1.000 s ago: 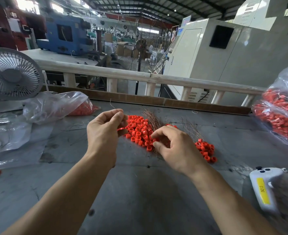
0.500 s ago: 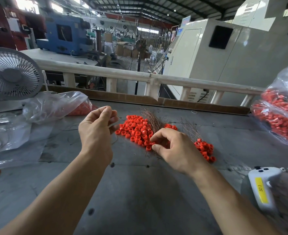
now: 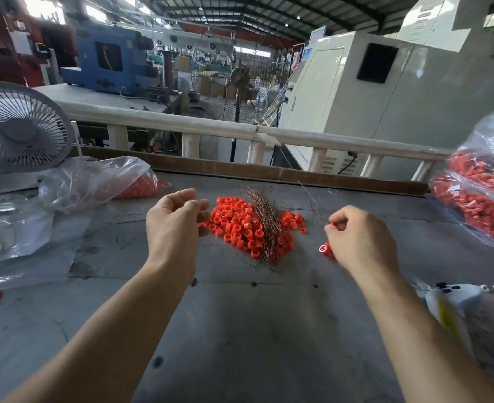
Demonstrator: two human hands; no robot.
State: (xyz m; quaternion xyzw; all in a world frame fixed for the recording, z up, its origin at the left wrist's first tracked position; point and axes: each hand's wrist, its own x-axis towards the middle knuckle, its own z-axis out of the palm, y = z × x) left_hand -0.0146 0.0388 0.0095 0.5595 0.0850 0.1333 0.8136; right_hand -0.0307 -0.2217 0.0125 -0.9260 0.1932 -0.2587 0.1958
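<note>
A pile of small red plastic rings [image 3: 235, 225] lies on the grey table [image 3: 240, 330], with a bundle of thin copper wires [image 3: 264, 219] across it. My left hand [image 3: 171, 228] hovers at the pile's left edge with curled fingers, thumb against forefinger, and a small red ring shows at its fingertips. To the right of the pile, my right hand [image 3: 359, 239] pinches a red ring between its fingertips. A few more red rings [image 3: 325, 250] lie just under that hand, partly hidden by it.
A grey desk fan [image 3: 19, 129] and a clear bag of red rings [image 3: 94, 181] sit at the left, a fuller bag of red parts [image 3: 478, 199] at the right edge. A white handheld device [image 3: 455, 301] lies near right. A white rail [image 3: 298, 138] borders the table's far side.
My right hand has left the middle of the pile and moved right, carrying a red ring. My left hand has stayed by the pile's left edge, shifting a little.
</note>
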